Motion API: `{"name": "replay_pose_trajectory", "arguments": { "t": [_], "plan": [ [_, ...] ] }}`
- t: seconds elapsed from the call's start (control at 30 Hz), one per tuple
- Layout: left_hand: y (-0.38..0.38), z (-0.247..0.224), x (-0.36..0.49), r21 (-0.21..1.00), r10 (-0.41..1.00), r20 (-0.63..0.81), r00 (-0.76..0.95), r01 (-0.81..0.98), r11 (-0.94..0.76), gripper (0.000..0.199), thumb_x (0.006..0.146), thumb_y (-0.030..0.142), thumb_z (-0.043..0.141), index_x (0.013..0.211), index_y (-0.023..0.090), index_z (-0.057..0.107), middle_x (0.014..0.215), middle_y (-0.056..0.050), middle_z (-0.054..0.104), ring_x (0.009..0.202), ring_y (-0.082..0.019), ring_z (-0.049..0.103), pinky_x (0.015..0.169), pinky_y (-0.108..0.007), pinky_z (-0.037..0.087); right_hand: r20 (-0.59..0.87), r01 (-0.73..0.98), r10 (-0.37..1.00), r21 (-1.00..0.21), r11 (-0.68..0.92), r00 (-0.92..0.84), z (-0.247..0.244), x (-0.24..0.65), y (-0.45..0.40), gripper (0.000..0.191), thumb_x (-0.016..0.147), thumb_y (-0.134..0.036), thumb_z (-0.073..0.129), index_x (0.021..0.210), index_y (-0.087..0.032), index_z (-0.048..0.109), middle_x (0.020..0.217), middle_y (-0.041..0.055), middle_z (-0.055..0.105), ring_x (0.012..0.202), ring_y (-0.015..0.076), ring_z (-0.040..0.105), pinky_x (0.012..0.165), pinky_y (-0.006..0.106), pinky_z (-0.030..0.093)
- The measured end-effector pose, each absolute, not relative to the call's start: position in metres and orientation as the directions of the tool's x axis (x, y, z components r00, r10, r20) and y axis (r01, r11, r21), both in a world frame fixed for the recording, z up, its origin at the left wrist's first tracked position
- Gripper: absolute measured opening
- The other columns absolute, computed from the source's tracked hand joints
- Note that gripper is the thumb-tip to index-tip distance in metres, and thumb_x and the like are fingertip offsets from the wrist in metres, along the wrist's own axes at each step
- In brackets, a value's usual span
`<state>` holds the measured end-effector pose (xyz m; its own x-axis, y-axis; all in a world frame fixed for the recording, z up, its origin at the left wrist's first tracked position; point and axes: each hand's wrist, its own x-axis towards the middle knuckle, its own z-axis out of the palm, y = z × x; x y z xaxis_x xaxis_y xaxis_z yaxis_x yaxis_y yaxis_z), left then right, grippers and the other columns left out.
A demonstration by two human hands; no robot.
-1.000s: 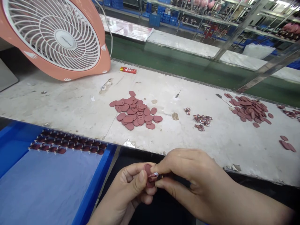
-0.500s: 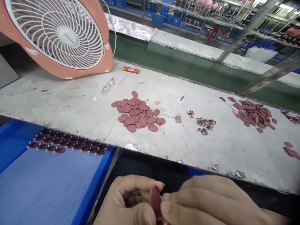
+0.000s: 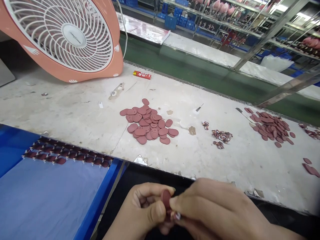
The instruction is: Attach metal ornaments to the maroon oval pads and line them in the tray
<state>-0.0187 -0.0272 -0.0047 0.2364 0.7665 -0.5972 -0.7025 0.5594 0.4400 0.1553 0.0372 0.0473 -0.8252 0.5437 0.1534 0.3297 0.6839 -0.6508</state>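
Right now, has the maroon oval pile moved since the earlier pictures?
No: the maroon oval pile keeps its place against the red packet; only the view shifted.

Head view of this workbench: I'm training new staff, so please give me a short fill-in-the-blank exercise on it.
The dark red oval is pinched between the left hand and the ____ hand.
The tray at lower left has a ____ rim.
The fan has a ____ guard.

Missing words: right; blue; white.
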Motion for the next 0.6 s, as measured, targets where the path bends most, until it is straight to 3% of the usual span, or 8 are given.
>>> {"name": "replay_pose_trajectory", "arguments": {
  "t": [0.27,0.6],
  "plan": [
    [-0.027,-0.020,-0.012,0.419,0.771,-0.598,0.219,-0.735,0.534,0.030,0.061,0.039,0.088,0.076,0.015,0.079,0.058,0.002,0.062,0.050,-0.004,0.051,0.048,-0.012,0.043,-0.015,0.380,0.558,-0.748,0.544,-0.829,0.041,0.149,0.047,0.015,0.090,-0.007,0.055,0.097,-0.017,0.064,0.086,0.0008,0.068,0.076,0.0108,0.062,0.072,0.020,0.047],
    [-0.030,-0.026,-0.011,0.456,0.817,-0.521,0.247,-0.729,0.511,0.027,0.069,0.039,0.083,0.077,0.014,0.079,0.057,0.001,0.059,0.051,-0.005,0.048,0.050,-0.013,0.043,-0.026,0.401,0.576,-0.743,0.536,-0.817,0.047,0.149,0.045,0.014,0.091,-0.010,0.054,0.095,-0.017,0.065,0.086,0.0010,0.067,0.077,0.0117,0.061,0.073,0.021,0.046]
  ]
}}
